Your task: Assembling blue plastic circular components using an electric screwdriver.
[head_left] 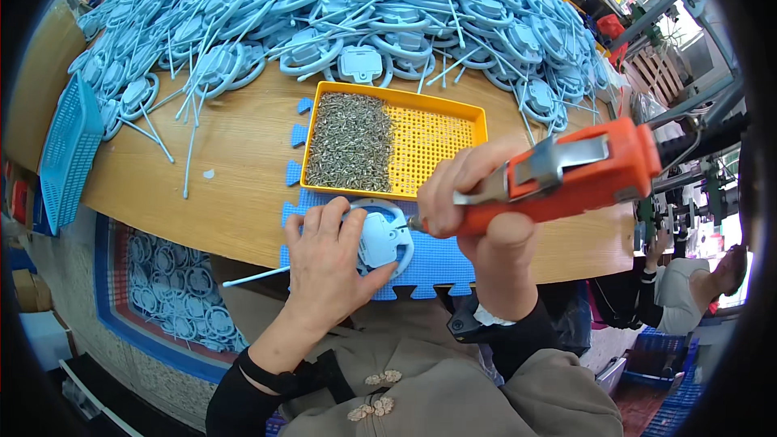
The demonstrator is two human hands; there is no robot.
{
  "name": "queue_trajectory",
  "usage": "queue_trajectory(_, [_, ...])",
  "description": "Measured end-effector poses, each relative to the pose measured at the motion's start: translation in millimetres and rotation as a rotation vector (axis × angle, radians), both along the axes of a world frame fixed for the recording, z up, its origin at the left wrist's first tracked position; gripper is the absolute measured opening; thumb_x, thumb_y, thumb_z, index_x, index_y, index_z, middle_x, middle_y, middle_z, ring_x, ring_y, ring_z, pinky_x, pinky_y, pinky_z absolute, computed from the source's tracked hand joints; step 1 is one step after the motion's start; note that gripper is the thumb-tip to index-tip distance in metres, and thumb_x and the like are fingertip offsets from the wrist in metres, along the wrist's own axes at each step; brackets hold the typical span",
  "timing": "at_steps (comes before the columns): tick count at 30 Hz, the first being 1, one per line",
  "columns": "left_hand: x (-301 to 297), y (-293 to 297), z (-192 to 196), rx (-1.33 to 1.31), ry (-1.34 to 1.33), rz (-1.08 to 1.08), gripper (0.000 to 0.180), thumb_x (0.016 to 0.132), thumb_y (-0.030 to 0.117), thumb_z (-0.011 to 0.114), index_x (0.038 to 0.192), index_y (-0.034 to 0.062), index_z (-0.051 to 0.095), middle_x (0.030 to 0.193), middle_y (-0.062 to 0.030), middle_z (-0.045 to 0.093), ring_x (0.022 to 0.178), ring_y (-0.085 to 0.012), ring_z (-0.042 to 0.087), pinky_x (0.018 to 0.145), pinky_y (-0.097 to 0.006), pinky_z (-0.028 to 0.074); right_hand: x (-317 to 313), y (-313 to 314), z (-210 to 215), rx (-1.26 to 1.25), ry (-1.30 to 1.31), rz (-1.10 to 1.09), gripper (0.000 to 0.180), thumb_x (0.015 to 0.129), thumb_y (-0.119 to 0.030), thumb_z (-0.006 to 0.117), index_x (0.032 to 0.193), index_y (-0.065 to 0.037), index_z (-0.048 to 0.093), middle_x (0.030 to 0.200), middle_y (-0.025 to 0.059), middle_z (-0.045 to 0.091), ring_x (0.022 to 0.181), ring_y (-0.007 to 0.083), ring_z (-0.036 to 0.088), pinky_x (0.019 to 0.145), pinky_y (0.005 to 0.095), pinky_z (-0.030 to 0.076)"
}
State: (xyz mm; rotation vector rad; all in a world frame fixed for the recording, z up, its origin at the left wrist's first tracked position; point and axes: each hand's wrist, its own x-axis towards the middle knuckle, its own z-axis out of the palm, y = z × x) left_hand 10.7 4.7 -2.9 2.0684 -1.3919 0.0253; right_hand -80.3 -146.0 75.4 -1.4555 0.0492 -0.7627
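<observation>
My left hand (324, 263) presses a light-blue ring-shaped plastic part (379, 239) with a thin stem down on the blue foam mat (441, 263). Its thumb and fingers are closed about the part's left and lower edge. In my right hand (486, 202) is an orange electric screwdriver (583, 166) with a metal lever, held nearly level. The screwdriver's tip points left and meets the right side of the part; whether a screw sits under it I cannot tell. Just beyond both hands, a yellow tray (479, 105) holds a heap of small metal screws (350, 144) in its left half.
A large pile of similar light-blue parts (356, 16) covers the far side of the wooden table (146, 186). A blue basket (71, 154) leans at the table's left edge. More parts lie in a container (180, 287) below left. Another person (684, 295) is at the right.
</observation>
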Motion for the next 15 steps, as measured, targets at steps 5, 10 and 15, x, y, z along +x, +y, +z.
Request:
queue_trajectory(5, [-3,0,1,0.021,0.021,0.000,0.059,0.058,0.035,0.082,0.103,0.0053,0.057,0.109,-0.0104,0.050,0.099,-0.0278,0.047,0.086,-0.043,0.030,-4,9,-5,0.033,0.069,0.038,0.058,0.078,-0.055,0.070,0.094,-0.004,0.046,0.063,0.0065,0.052,0.056,0.0176,0.053,0.052,0.0304,0.045])
queue_trajectory(10, [-4,-1,2,0.036,0.020,0.008,0.059,0.058,0.035,0.082,0.103,0.0056,0.058,0.109,-0.0103,0.049,0.099,-0.0277,0.046,0.086,-0.043,0.030,-3,14,-12,0.016,0.067,0.024,0.057,0.078,-0.055,0.071,0.092,-0.005,0.046,0.063,0.0061,0.052,0.056,0.0171,0.052,0.051,0.0299,0.044])
queue_trajectory(15, [-2,-7,1,0.039,0.029,-0.009,0.061,0.058,0.035,0.082,0.105,0.0052,0.057,0.109,-0.0105,0.049,0.099,-0.0279,0.046,0.086,-0.044,0.030,-3,11,-11,0.033,0.104,0.040,0.055,0.076,-0.052,0.073,0.092,-0.006,0.047,0.064,0.0057,0.053,0.057,0.0170,0.054,0.053,0.0297,0.045])
